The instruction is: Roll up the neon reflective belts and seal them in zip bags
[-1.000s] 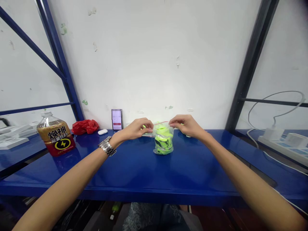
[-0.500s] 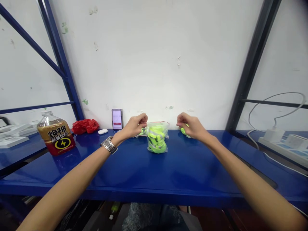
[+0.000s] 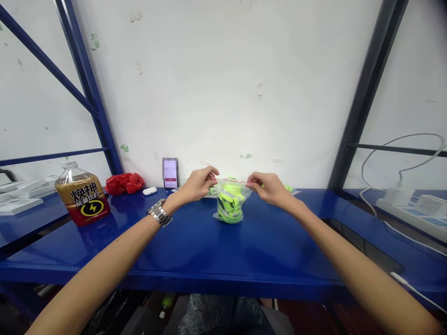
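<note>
A clear zip-lock bag (image 3: pixel 215 216) with a red line along its top stands upright on the blue table. Folded inside it is a neon yellow-green item with silvery reflective strips (image 3: pixel 229 204), perhaps a safety vest. My left hand (image 3: pixel 202 183) pinches the bag's upper left corner, and a metal watch (image 3: pixel 159 213) is on that wrist. At the upper right corner, my right hand (image 3: pixel 267 186) grips the bag too, so the top edge is stretched between both hands. Behind my hands, more yellow-green packs show in part.
To the left stand a large drink bottle (image 3: pixel 83 194), a red plastic bag (image 3: pixel 125 183), a white earbud case (image 3: pixel 150 190) and an upright phone (image 3: pixel 170 173). On the right lie a dark flat device (image 3: pixel 363 246), a white power strip (image 3: pixel 412 211) and cables.
My right hand has moved left from beside the bag and now pinches its upper right corner. The top edge is pulled straight. My left hand has shifted slightly right, still on its corner.
</note>
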